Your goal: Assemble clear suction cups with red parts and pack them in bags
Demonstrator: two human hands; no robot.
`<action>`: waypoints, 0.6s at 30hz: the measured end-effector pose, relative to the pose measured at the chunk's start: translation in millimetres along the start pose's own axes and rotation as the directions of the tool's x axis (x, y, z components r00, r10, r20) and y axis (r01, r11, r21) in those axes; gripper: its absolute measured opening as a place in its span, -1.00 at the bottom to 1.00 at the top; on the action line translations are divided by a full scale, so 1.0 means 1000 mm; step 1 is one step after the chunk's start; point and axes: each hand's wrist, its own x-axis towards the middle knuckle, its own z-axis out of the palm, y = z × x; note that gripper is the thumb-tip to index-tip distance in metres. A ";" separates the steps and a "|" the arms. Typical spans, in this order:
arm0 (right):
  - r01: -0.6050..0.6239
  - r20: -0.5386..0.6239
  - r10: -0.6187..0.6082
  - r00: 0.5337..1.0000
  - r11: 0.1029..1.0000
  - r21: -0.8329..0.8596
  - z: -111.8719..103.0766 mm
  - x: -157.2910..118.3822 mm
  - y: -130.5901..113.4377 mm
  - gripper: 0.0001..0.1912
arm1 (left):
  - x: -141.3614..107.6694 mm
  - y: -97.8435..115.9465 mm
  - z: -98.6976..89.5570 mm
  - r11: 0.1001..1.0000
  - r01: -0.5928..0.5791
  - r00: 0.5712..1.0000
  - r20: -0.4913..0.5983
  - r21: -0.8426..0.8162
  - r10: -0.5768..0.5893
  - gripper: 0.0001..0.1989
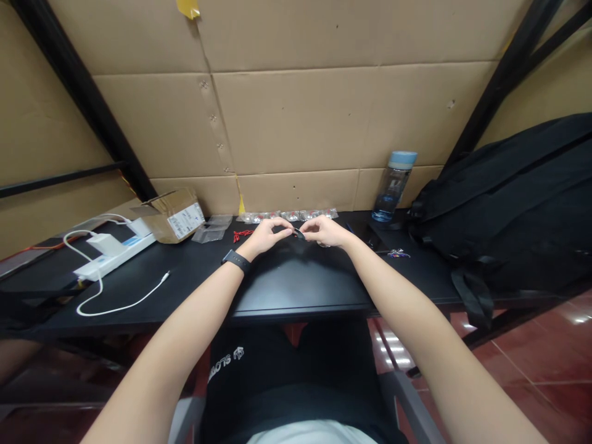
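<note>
A small dark flat piece with a shiny edge is held up over the black table. My left hand pinches its left side between thumb and fingers. On its right side, my right hand pinches it the same way. The piece is too small to name its kind. Red cords lie on the table just left of my left hand. Behind both hands runs a row of small clear plastic packets with silvery and red contents.
Left are a white power strip with a white charging cable, an open cardboard box and clear bags. Right are a water bottle, a small colourful trinket and a black backpack. Cardboard walls the back.
</note>
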 end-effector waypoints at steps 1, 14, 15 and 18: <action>0.010 0.004 -0.010 1.000 1.000 0.001 0.000 0.000 0.000 -0.68 | 0.000 0.000 0.000 1.000 -0.004 1.000 0.007 -0.009 0.004 -0.73; 0.100 0.004 -0.100 0.995 0.995 0.011 0.001 0.007 0.004 -0.59 | 0.000 -0.008 0.007 0.989 0.035 0.999 0.031 -0.143 -0.031 -0.66; 0.098 0.004 -0.098 0.995 0.995 0.020 0.001 0.007 0.005 -0.59 | 0.000 -0.009 0.007 0.986 0.041 0.999 0.027 -0.159 -0.038 -0.66; 0.097 0.025 -0.098 0.995 0.994 0.051 0.003 0.008 0.009 -0.60 | -0.001 -0.008 0.007 0.978 0.045 0.999 0.019 -0.203 -0.042 -0.64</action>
